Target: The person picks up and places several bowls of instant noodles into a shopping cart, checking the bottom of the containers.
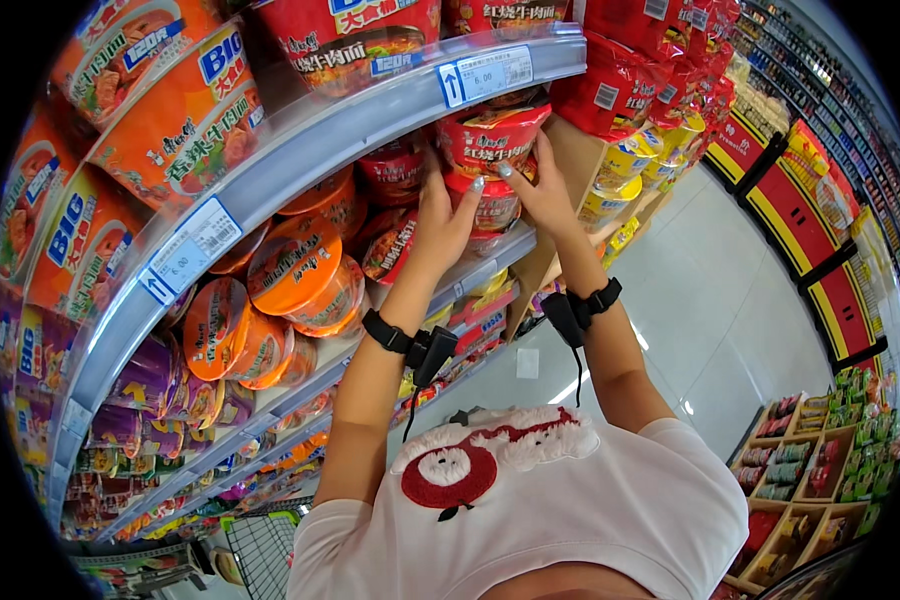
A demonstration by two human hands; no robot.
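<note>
Two red instant noodle tubs stand stacked on the shelf under the curved price rail. Both my hands reach in to them, one on each side. My left hand (444,214) lies along the left side of the stack, its thumb near the seam between the upper tub (491,146) and the lower tub (495,204). On the right, my right hand (546,187) has its fingers against the upper tub's side, thumb across its front. The tubs hide part of the left fingers. Left of my hands, a red tub (391,244) lies tilted beside orange noodle tubs (296,264).
A shelf rail (390,112) with price tags curves above my forearms. Red noodle packs (607,86) and yellow tubs (611,202) are at the right, past a wooden divider (570,161). A shopping cart (259,551) stands at lower left, wooden snack bins (795,502) at lower right.
</note>
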